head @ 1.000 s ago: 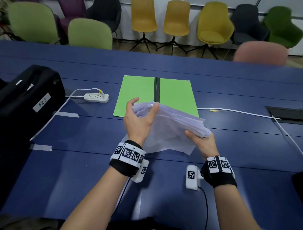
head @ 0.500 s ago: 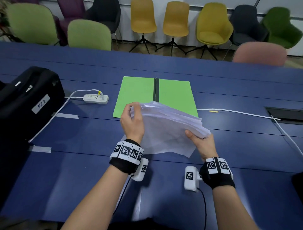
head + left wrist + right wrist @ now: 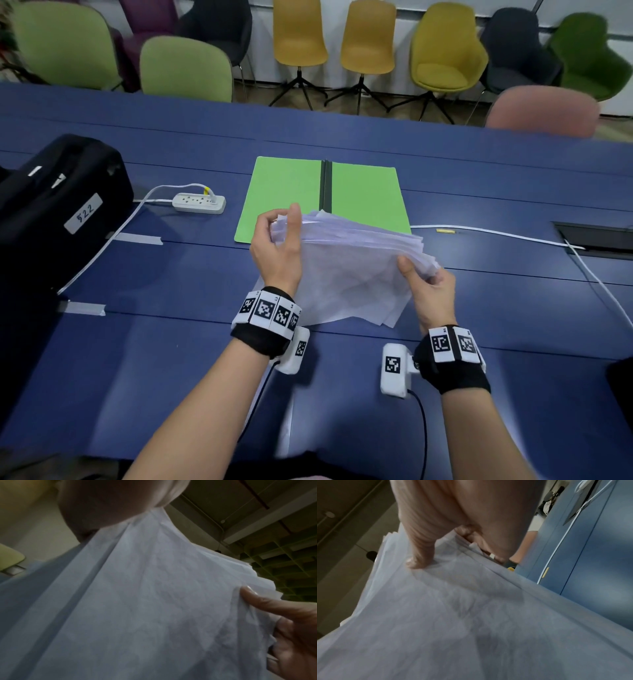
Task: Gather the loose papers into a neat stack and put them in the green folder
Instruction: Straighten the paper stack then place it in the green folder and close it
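The stack of papers (image 3: 349, 267) was held up off the blue surface (image 3: 479, 178), tilted, just in front of the open green folder (image 3: 287, 192) and overlapping that folder's near edge in the head view. The left hand (image 3: 274, 250) gripped the stack's left end, its thumb raised along the upper sheets and its fingers (image 3: 270, 222) curled round the edge beneath. The right hand (image 3: 431, 291) pinched the stack's right end, thumb pressed on the top sheet and the other fingers tucked underneath; the right wrist view showed that thumb (image 3: 419, 555) flat on the paper with the sheet edges fanned beside it. The left wrist view showed the crumpled top sheet (image 3: 154, 601) filling the frame, with the right hand's thumb tip (image 3: 247, 592) pressing near its far corner. The sheets did not line up: corners stuck out unevenly along the near lower edge and at both ends. The folder lay flat and open, its dark spine (image 3: 325, 185) running down the middle and both green halves bare. Left of the folder lay a white power strip (image 3: 198, 202) with its cable, and farther left a black case (image 3: 51, 205) bearing a white label. Right of the folder a white cable (image 3: 496, 233) ran across the surface toward a recessed hatch (image 3: 596, 240). Beyond the folder, past the far edge of the surface, stood a row of coloured chairs (image 3: 366, 37).
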